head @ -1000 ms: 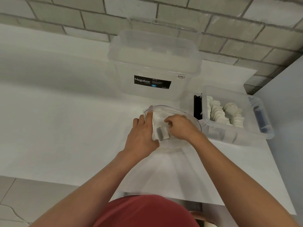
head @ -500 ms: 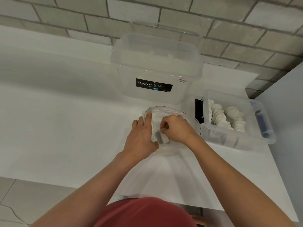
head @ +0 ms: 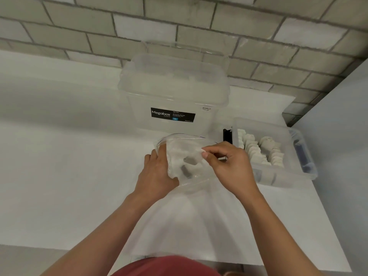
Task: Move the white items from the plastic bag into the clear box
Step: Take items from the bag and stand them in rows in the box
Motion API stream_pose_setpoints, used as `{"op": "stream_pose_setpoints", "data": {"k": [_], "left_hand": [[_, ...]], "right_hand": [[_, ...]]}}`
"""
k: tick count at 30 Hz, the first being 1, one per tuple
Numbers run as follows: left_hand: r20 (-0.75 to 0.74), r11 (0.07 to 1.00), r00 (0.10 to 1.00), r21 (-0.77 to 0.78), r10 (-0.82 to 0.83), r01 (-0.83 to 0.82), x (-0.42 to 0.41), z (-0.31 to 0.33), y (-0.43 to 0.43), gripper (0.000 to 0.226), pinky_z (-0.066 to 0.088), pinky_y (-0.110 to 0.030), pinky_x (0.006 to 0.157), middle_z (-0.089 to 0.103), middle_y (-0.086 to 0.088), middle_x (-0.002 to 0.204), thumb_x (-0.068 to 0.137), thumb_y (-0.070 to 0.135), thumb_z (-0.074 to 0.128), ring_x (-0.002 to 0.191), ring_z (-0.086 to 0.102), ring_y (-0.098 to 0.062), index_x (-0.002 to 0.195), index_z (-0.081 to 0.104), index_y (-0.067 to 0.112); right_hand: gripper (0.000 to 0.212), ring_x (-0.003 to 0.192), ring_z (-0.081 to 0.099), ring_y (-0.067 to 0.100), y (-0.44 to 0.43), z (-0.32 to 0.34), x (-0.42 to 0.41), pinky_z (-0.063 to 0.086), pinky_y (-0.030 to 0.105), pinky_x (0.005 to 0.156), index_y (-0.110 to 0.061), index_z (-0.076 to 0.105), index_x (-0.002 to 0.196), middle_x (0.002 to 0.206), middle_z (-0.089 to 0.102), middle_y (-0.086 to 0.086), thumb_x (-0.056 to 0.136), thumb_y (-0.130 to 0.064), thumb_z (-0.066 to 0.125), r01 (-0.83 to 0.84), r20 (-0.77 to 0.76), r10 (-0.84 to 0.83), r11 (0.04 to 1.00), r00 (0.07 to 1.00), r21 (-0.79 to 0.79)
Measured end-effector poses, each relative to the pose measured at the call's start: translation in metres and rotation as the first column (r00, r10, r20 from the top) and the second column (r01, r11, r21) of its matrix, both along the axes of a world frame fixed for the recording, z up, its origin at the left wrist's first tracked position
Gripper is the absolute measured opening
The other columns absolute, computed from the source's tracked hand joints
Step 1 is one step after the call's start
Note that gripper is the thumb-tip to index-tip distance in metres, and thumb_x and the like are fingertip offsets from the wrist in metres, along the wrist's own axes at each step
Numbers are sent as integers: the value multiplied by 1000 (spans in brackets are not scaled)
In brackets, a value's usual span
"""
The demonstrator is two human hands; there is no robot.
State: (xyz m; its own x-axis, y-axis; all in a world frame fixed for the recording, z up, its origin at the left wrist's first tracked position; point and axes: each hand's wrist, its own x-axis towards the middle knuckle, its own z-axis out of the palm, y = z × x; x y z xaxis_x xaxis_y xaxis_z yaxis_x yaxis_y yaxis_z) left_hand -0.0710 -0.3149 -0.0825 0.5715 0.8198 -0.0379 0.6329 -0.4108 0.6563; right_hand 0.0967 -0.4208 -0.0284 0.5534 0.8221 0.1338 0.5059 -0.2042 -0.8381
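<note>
1. Left hand (head: 157,176) grips the left side of the plastic bag (head: 191,178), with its fingers curled behind the film.
2. On my head-camera feed, the right hand (head: 229,166) pinches the bag's right edge between thumb and forefinger, and its other fingers are loosely curled.
3. The bag is clear and crumpled, with a thin blue line along its open top. I make out white items (head: 176,156) through the film, blurred, with dark grey patches among them. I cannot tell whether the bag rests on the table (head: 59,176).
4. The clear box (head: 286,177) sits just right of the right hand, with more white pieces in rows inside it.
5. Behind the bag stands a taller clear tub (head: 173,86) with a black Megabox label, in front of a grey brick wall (head: 179,26). The table is white.
</note>
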Motion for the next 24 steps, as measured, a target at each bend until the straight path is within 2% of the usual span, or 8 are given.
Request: {"op": "stream_pose_setpoints", "data": {"k": [5,8,11,15,17,20,21,24], "left_hand": [[-12,1000,1000,-19,-9,9,-1,-7,-1,106,49,-41,77,40,3,117,67,27,74,101,35,-21,151,9,29],[4,1000,1000,-24,-18,18,-2,-14,5,108,47,-42,82,40,3,120,63,31,72,102,38,-22,151,9,29],[18,1000,1000,-25,1,0,1,-17,8,109,45,-41,84,41,2,116,65,27,77,101,39,-24,151,9,29],[21,1000,1000,4,5,-5,7,-16,10,109,38,-37,85,42,3,114,66,24,80,101,37,-23,149,11,27],[21,1000,1000,14,5,-5,9,-16,11,108,37,-36,84,42,3,114,65,23,81,100,37,-24,149,13,27],[15,999,1000,30,16,-17,9,-14,12,108,38,-38,83,42,3,112,63,22,82,98,38,-25,148,16,27],[16,999,1000,38,18,-19,9,-14,13,108,39,-38,83,43,2,111,62,22,82,98,39,-26,148,17,27],[14,999,1000,42,25,-25,8,-14,15,108,39,-39,82,43,2,110,62,22,83,98,41,-26,146,16,29]], "right_hand": [[10,78,68,10,-24,31,27,53,22,71,-25,81,93,87,74,-16,89,-17,76,90,-28,-87,991,996,103],[8,75,67,6,-42,56,69,50,16,68,-26,79,91,82,74,-19,87,-20,78,214,56,-225,964,973,157],[4,73,64,6,-55,70,123,50,19,71,-30,78,88,80,72,-21,88,-26,77,323,213,-352,933,912,159],[10,77,65,11,-61,61,186,56,36,81,-28,80,96,87,71,-15,90,-30,72,380,430,-336,925,838,-17],[9,83,66,14,-60,53,206,55,33,81,-29,80,94,85,70,-15,90,-29,72,371,448,-267,914,853,-162],[8,86,64,9,-53,39,219,46,12,71,-26,80,91,84,69,-15,89,-22,73,294,406,-123,871,906,-393],[9,86,64,9,-50,33,221,45,11,70,-25,80,91,83,68,-15,88,-20,73,273,395,-85,851,915,-449],[17,90,68,13,-41,11,228,54,26,81,-36,75,78,85,71,-15,84,-20,74,287,388,-69,791,919,-540]]}}
